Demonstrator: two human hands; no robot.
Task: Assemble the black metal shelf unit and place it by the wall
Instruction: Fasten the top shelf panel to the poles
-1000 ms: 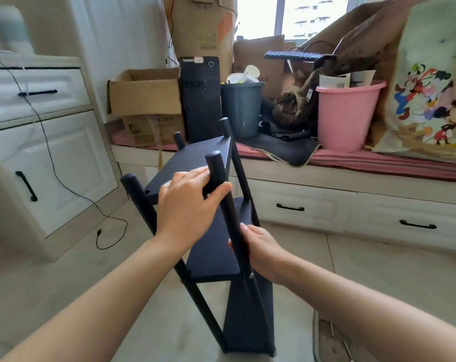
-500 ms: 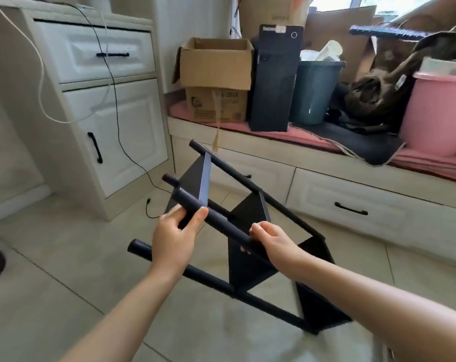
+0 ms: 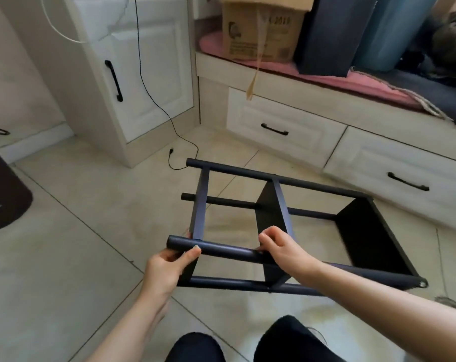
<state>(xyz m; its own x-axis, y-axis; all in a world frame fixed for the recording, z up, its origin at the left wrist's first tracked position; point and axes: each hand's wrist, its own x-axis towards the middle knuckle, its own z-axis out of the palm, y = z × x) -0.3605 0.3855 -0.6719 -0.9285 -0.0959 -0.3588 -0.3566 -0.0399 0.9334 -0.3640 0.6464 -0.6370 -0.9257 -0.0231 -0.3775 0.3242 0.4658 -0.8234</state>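
Observation:
The black metal shelf unit (image 3: 362, 233) lies on its side over the tiled floor, its round posts running left to right and three flat shelf panels standing on edge between them. My left hand (image 3: 169, 267) grips the near upper post close to its left end. My right hand (image 3: 281, 246) holds the same post where the middle panel meets it. The right end of the frame shows a small ring fitting at its corner.
A white cabinet (image 3: 143, 74) with a black cable (image 3: 156, 105) trailing to the floor stands at the left. A window bench with white drawers (image 3: 287, 131) runs behind, carrying a cardboard box (image 3: 261, 30). A dark mat (image 3: 2, 194) lies far left. My knees (image 3: 247, 343) show below.
The shelf unit has been tipped from upright, leaning away, to lying on its side, low over the floor. Both hands kept hold of the near post, and my view has dropped toward the floor.

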